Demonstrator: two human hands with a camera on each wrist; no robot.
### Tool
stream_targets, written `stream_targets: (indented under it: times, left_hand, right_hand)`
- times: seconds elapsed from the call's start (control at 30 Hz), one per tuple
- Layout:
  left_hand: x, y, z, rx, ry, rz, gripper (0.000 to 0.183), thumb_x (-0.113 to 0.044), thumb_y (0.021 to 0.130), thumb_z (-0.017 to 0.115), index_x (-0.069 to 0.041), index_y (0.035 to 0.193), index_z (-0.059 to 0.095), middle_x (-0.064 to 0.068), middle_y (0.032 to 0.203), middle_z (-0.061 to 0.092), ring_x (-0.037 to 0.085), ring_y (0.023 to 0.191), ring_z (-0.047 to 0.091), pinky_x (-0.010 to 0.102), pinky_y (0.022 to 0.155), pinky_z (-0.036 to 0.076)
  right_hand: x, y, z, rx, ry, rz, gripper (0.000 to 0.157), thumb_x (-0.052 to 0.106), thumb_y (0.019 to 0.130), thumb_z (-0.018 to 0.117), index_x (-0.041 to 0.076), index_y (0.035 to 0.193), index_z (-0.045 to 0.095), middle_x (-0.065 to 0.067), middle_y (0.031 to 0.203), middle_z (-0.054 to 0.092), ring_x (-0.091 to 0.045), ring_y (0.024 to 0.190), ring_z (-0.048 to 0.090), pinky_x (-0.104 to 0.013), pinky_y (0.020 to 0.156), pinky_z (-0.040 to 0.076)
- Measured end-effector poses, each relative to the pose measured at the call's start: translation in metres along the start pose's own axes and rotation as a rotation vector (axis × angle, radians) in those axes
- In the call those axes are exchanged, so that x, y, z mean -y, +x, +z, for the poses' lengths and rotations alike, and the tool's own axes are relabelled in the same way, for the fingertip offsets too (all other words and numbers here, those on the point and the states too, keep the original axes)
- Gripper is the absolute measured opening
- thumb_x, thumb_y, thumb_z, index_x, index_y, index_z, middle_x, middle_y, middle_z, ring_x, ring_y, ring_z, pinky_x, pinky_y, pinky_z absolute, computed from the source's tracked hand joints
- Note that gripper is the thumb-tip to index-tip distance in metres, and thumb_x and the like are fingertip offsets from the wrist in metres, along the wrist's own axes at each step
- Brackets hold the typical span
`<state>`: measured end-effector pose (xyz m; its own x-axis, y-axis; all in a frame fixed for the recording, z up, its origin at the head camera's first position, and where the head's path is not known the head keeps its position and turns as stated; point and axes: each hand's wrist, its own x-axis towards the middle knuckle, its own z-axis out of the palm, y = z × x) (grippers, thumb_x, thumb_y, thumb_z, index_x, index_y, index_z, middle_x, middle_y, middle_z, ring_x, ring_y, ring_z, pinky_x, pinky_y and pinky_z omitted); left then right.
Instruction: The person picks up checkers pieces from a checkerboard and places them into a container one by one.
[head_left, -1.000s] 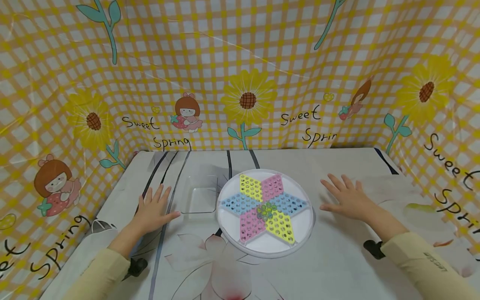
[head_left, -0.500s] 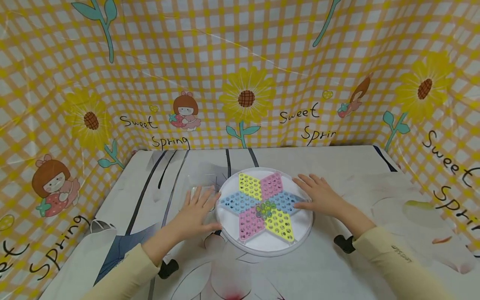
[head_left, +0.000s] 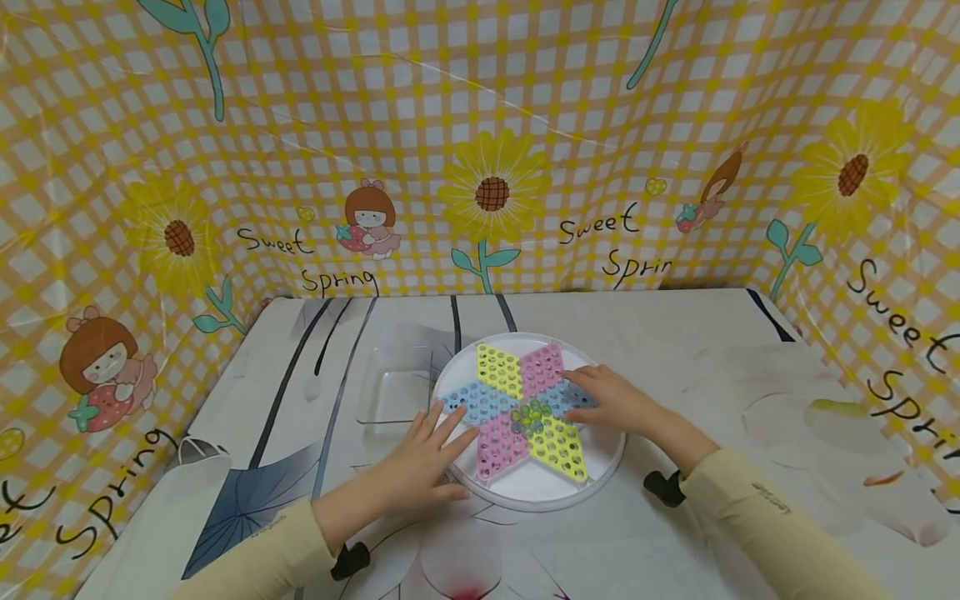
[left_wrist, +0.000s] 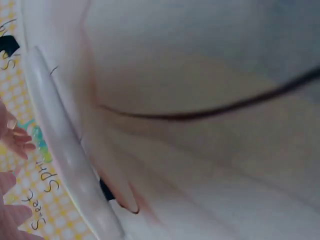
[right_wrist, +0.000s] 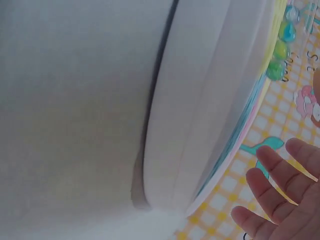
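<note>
A round white Chinese checkers board [head_left: 517, 492] has a star of yellow, pink and blue sections dotted with holes. Several green and clear glass marbles [head_left: 531, 417] cluster at the star's centre; in the right wrist view, marbles [right_wrist: 277, 69] show along the board's far side. My left hand [head_left: 416, 471] reaches over the board's left front rim, fingers spread toward the blue and pink sections. From the right, my right hand [head_left: 618, 402] extends over the blue point with its fingers straight. That hand [right_wrist: 290, 205] looks spread and holds nothing in the right wrist view.
A clear plastic box [head_left: 393, 396] stands just left of the board on the white patterned tablecloth [head_left: 720, 483]. Yellow checked cloth [head_left: 420, 108] hangs behind and at both sides. A white object with a dark opening [head_left: 202, 452] sits at the left edge.
Both hands have moved inward from either side of the board until they overlap its left front and right parts. The board, marbles and clear box stay in place.
</note>
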<state>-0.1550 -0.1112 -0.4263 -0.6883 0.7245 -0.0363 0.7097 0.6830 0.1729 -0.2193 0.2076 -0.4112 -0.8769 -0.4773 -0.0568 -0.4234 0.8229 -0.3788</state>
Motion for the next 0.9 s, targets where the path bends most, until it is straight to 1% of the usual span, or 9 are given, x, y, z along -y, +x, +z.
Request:
stream_targets:
  times: [0.1,0.23,0.3,0.47,0.63,0.7,0.77,0.9]
  left_hand:
    - [-0.003,-0.002,0.001,0.005,0.054,0.048,0.075,-0.052,0.086,0.052,-0.012,0.144,0.027,0.018,0.151,0.014,0.045,0.136,0.007,0.056,0.107,0.014]
    - [-0.004,-0.006,0.004,0.057,0.041,0.094,0.073,-0.053,0.087,0.050,-0.014,0.144,0.027,0.015,0.151,0.014,0.042,0.137,0.008,0.053,0.108,0.015]
    - [-0.003,-0.008,0.005,0.081,0.021,0.094,0.073,-0.053,0.087,0.049,-0.015,0.145,0.026,0.014,0.152,0.013,0.041,0.137,0.007,0.051,0.108,0.015]
    - [0.001,-0.012,0.008,0.127,-0.008,0.065,0.072,-0.054,0.087,0.049,-0.018,0.145,0.025,0.012,0.152,0.013,0.040,0.138,0.006,0.050,0.109,0.014]
    - [0.004,-0.015,0.008,0.148,-0.006,0.044,0.073,-0.056,0.087,0.047,-0.020,0.145,0.024,0.012,0.152,0.012,0.039,0.138,0.006,0.051,0.108,0.015]
    - [0.004,-0.015,0.008,0.145,0.004,0.044,0.073,-0.057,0.087,0.047,-0.020,0.145,0.024,0.012,0.152,0.012,0.039,0.138,0.006,0.052,0.108,0.016]
    - [0.004,-0.015,0.007,0.141,0.008,0.046,0.073,-0.056,0.087,0.047,-0.020,0.145,0.024,0.011,0.153,0.011,0.039,0.138,0.005,0.051,0.108,0.016]
    - [0.003,-0.015,0.007,0.127,0.009,0.049,0.073,-0.055,0.087,0.047,-0.020,0.146,0.022,0.010,0.153,0.010,0.037,0.139,0.003,0.050,0.109,0.015]
  right_hand:
    - [0.004,0.003,0.001,0.019,0.017,-0.027,0.066,0.037,0.080,0.068,-0.001,0.129,0.047,-0.021,0.122,0.053,-0.039,0.115,0.045,-0.055,0.098,0.032]
    - [0.008,0.006,0.003,0.037,0.018,-0.059,0.059,0.034,0.080,0.068,-0.001,0.125,0.052,-0.019,0.118,0.057,-0.036,0.111,0.050,-0.052,0.095,0.037]
    - [0.009,0.008,0.003,0.049,0.013,-0.066,0.056,0.032,0.080,0.068,-0.001,0.123,0.054,-0.018,0.116,0.058,-0.034,0.108,0.052,-0.049,0.092,0.040]
    - [0.011,0.011,0.004,0.079,0.017,-0.065,0.052,0.031,0.080,0.068,0.000,0.121,0.056,-0.015,0.116,0.059,-0.032,0.108,0.052,-0.048,0.092,0.041]
    - [0.008,0.012,0.005,0.041,-0.048,-0.083,0.051,0.031,0.080,0.068,0.001,0.120,0.057,-0.016,0.117,0.058,-0.034,0.109,0.052,-0.050,0.092,0.040]
    - [0.003,0.010,0.005,0.023,-0.082,-0.091,0.053,0.032,0.080,0.068,0.002,0.121,0.056,-0.017,0.120,0.056,-0.036,0.112,0.050,-0.053,0.095,0.036]
    - [-0.004,0.007,0.005,0.023,-0.114,-0.092,0.057,0.034,0.080,0.068,0.003,0.125,0.053,-0.018,0.127,0.051,-0.039,0.118,0.044,-0.055,0.097,0.032]
    - [-0.024,-0.001,0.004,0.066,-0.182,-0.112,0.068,0.042,0.079,0.067,0.006,0.132,0.047,-0.020,0.138,0.039,-0.045,0.126,0.032,-0.060,0.100,0.024]
